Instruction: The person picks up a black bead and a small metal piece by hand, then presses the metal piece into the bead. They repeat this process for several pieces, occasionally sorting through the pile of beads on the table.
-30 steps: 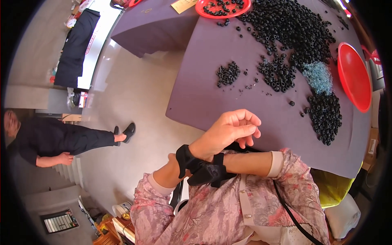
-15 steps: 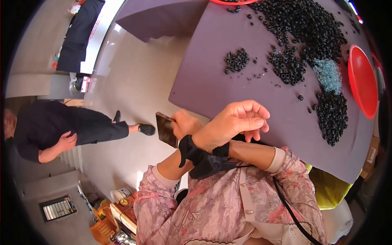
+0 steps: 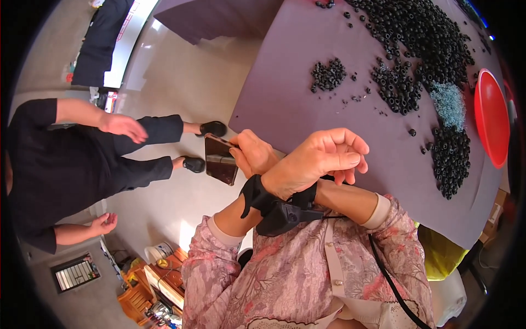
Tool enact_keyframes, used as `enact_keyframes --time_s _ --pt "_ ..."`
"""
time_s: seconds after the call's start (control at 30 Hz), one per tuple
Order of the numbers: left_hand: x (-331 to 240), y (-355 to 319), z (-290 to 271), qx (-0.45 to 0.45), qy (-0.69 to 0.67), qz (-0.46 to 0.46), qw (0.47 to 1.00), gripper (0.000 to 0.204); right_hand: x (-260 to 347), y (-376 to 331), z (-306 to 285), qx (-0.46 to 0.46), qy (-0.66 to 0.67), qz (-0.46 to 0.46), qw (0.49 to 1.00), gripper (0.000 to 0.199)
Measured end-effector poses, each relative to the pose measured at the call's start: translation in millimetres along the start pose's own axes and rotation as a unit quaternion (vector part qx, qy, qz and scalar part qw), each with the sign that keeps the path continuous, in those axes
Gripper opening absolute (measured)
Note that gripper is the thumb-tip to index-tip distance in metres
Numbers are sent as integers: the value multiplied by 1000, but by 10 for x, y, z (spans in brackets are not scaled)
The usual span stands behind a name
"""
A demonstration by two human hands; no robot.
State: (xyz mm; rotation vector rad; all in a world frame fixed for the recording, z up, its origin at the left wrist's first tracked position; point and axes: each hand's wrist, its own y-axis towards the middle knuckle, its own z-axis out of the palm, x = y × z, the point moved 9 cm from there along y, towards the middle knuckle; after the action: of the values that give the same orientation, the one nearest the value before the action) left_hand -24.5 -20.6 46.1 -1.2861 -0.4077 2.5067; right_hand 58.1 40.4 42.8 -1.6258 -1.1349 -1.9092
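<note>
My forearms cross in front of my body, the left one over the right. My left hand (image 3: 320, 157) reaches past the table's near edge, fingers loosely curled and apart, with nothing seen in it. Beneath it, my right hand (image 3: 255, 153) points left and grips a phone (image 3: 221, 160) by its edge, the dark glossy side showing. A black strap (image 3: 254, 198) circles my left wrist, and a black box-like device (image 3: 282, 217) sits just under it. Part of my right wrist is hidden behind the left one.
A purple-grey covered table (image 3: 298, 118) bears heaps of small black bead-like pieces (image 3: 416, 38), a pale blue pile of tiny pieces (image 3: 449, 104) and a red bowl (image 3: 490, 118). At left a person in black (image 3: 60, 164) stands on the floor. A yellow-green bag (image 3: 441, 257) hangs below the table.
The person in black has come closer, legs apart and one arm swung forward. My right hand still grips the phone, which has tilted slightly. The table has shifted a little in view.
</note>
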Motion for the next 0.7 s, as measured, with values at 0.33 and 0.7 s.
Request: enact_keyframes --time_s 0.33,0.7 --pt "4 5 29 17 -4 8 1000 16 3 -16 17 5 -2 2 1000 15" --pt "-79 -17 99 -6 0 21 1000 14 -17 100 155 73 185 105 974 10"
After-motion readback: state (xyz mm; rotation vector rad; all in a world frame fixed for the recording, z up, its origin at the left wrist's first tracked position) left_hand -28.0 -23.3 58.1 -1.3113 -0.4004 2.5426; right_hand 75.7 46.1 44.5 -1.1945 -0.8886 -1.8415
